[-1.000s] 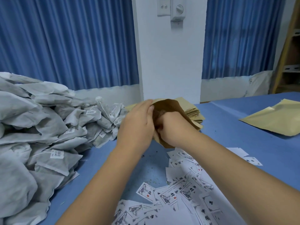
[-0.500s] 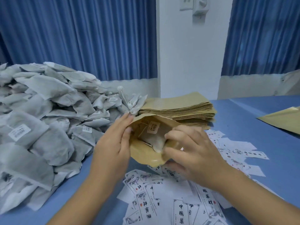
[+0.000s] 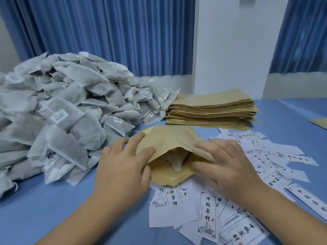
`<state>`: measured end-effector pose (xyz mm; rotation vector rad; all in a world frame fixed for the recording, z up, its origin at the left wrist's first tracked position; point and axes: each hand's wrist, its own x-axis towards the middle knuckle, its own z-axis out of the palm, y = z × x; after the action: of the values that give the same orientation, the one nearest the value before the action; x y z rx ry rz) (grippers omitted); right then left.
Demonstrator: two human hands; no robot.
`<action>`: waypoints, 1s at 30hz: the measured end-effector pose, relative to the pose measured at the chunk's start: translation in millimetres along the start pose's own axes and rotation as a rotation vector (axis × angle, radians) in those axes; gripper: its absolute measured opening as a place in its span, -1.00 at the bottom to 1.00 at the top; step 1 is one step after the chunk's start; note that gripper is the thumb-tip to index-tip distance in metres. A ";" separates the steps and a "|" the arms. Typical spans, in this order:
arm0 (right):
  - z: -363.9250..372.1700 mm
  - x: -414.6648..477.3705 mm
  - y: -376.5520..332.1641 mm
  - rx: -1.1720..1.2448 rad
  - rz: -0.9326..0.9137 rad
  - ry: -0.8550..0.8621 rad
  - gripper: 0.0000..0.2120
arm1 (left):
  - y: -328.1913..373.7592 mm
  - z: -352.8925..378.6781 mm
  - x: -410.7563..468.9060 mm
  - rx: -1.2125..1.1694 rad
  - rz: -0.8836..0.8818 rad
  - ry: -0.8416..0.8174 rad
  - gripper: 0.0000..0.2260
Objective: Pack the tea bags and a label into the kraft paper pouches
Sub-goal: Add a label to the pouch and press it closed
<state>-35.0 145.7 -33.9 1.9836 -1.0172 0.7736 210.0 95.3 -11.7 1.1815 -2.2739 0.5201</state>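
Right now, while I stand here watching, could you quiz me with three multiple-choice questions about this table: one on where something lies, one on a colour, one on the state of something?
1. Where is the stack of empty pouches?
A. just right of the tea bag pile
B. on the floor
C. in the person's lap

2. What colour is the table?
A. red
B. blue
C. green

3. How is the pouch that the left hand and right hand hold?
A. sealed flat
B. mouth open, a tea bag inside
C. torn in two

Answers:
1 A: the stack sits at the pile's right edge, on the table.
2 B: the bare surface is blue.
3 B: both hands pinch the mouth apart, and a white corner shows inside.
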 end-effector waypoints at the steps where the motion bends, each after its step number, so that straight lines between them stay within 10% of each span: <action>1: -0.5 0.4 0.0 0.039 -0.019 -0.046 -0.90 | 1.3 -0.4 2.4 -0.022 0.005 -0.020 -0.60; 7: -0.9 -4.1 -1.9 0.182 0.055 -0.368 -0.75 | 6.2 11.5 21.0 -0.117 0.327 -0.248 -0.44; 19: -3.8 -10.6 -1.5 0.341 0.383 -0.602 -0.84 | -29.2 57.3 -6.1 -0.476 0.362 -0.652 -0.53; 30: 10.6 -11.5 0.4 0.483 0.643 -0.480 -0.86 | -47.2 45.2 -17.0 -0.440 0.214 -0.310 -0.54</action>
<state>-39.3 141.2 -48.3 2.3296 -1.9631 0.9640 245.3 55.4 -53.3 0.8472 -2.6122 -0.1042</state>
